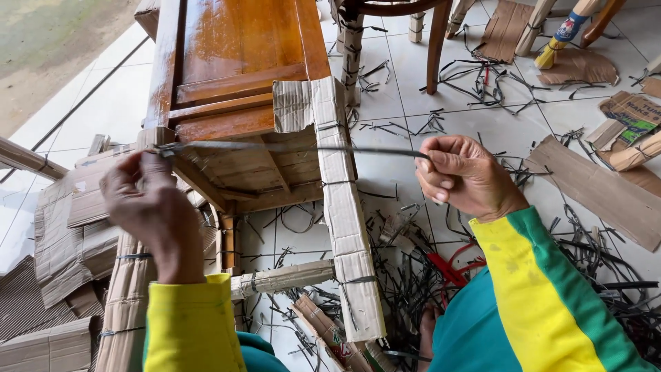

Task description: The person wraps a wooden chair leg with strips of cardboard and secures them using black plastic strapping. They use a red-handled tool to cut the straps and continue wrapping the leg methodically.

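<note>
A thin dark strap [296,147] runs taut across the upturned underside of a varnished wooden chair [237,62], held at each end by one of the person's hands. The right hand [463,176] is curled into a loose fist, its fingers pinching the strap's right end just clear of the chair. The left hand [153,210], somewhat blurred, grips the other end against the chair's left corner; its fingers seem closed round the strap, though the blur makes the exact hold hard to read. Below the strap, a chair leg wrapped in corrugated cardboard [348,227] slants down toward the viewer, bound at intervals by more dark bands. Another cardboard-wrapped leg [127,303] stands under the left wrist. Cut strap scraps [482,76] litter the white tiled floor [413,117], with flat cardboard pieces [595,189] lying to the right and a stack of them at the left.
</note>
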